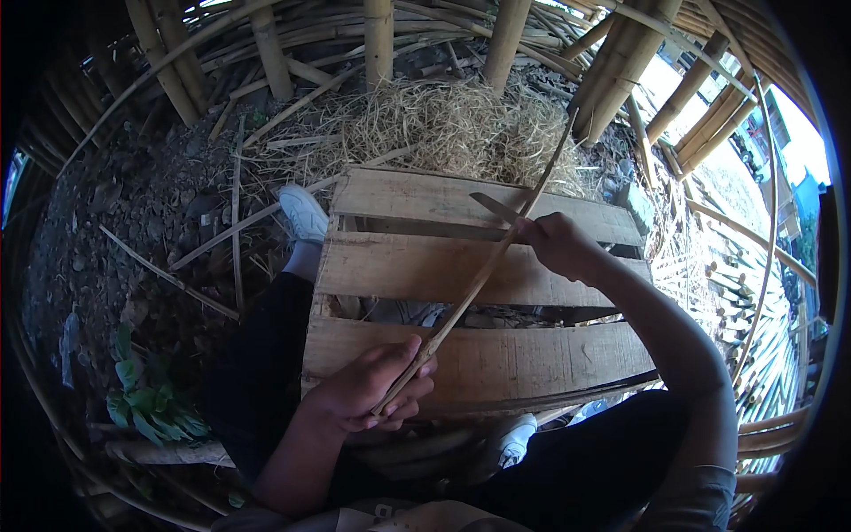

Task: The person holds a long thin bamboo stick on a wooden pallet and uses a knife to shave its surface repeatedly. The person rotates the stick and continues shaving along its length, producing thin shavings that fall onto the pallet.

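The bench point(425, 268) is standing between the person's legs, its three pale slats running crosswise with dark gaps between them. The strip point(474, 288) is passing diagonally over all three slats, its far end extending past the far slat toward the shavings point(452, 124); whether it is touching the wood cannot be told. The left hand point(377, 381) is gripping the strip's near end, fingers curling around it and thumb pressing along it. The right hand point(560, 246) is closing around the knife point(495, 207), hiding the handle; the blade is crossing at the strip over the gap behind the middle slat and pointing away to the left.

Beyond the bench, the shavings are lying heaped before upright posts point(378, 40). Dark, littered ground point(97, 239) is spreading at left, where a green plant point(142, 399) is growing. Poles point(753, 328) are lying in sunlight at right.
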`<state>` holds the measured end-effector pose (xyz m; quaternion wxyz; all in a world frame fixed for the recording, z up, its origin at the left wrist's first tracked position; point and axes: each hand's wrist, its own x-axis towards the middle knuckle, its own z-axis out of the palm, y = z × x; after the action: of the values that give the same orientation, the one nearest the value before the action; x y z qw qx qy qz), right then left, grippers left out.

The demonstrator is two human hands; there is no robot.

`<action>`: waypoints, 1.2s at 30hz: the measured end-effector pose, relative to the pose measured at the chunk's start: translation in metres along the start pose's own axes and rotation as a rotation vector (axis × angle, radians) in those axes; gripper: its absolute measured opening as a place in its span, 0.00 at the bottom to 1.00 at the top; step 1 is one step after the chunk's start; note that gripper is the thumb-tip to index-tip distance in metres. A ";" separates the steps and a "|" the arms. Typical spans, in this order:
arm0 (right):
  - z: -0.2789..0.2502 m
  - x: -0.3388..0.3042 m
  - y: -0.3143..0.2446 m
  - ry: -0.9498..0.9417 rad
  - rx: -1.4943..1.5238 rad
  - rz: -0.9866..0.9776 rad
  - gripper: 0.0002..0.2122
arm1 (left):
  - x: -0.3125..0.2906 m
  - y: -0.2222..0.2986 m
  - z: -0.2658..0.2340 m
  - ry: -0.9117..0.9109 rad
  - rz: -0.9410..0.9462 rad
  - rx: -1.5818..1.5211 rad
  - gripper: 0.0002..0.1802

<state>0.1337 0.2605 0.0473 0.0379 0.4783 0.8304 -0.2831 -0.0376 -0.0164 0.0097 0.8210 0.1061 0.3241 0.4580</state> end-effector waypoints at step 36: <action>-0.007 0.031 0.037 0.170 -0.148 -0.197 0.28 | 0.011 0.002 -0.002 -0.100 0.035 -0.172 0.23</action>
<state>0.1486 0.3027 0.0267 -0.0254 0.4127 0.8921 -0.1820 -0.0364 -0.0068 0.0040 0.8342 0.0638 0.2401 0.4924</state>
